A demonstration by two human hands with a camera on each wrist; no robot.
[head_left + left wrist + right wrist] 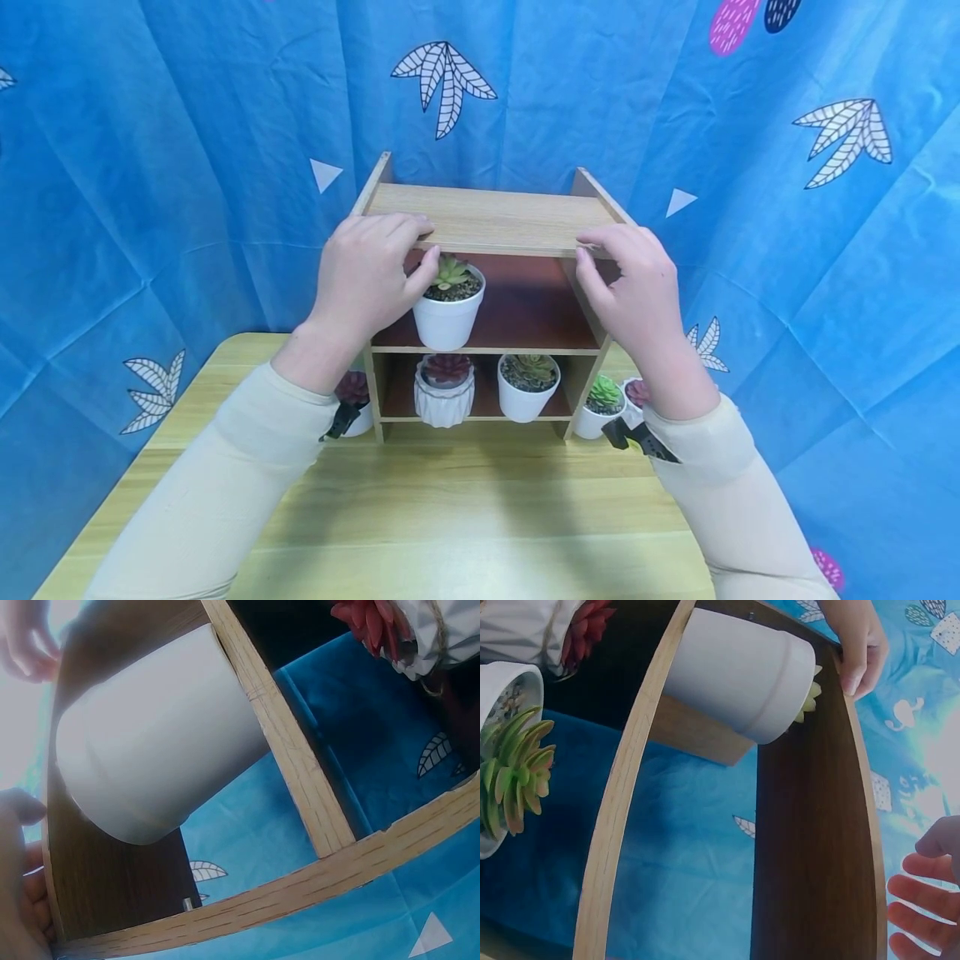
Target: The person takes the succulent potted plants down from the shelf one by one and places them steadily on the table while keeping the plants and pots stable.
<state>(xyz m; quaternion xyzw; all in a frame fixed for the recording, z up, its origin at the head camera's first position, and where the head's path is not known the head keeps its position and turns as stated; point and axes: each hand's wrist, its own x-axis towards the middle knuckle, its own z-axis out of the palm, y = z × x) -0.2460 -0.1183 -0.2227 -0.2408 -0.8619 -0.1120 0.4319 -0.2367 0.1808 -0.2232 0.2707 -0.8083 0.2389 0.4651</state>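
In the head view my left hand (371,267) is at the left front edge of a wooden shelf unit (487,221). Its fingers lie over the top board and its thumb is at the front edge, pinching it. My right hand (633,279) is at the right end of that edge; the right wrist view shows its fingers (922,900) spread beside the board. Under the top board, a white pot (447,315) with a green succulent stands near the left hand. Below it are a ridged white pot (444,402) with a dark red succulent and another white pot (525,400).
The unit stands on a light wooden table (450,517). Outside its left side is a potted dark red succulent (352,387). To its right are a bright green one (602,396) and a reddish one (637,392). A blue patterned curtain (247,125) hangs behind.
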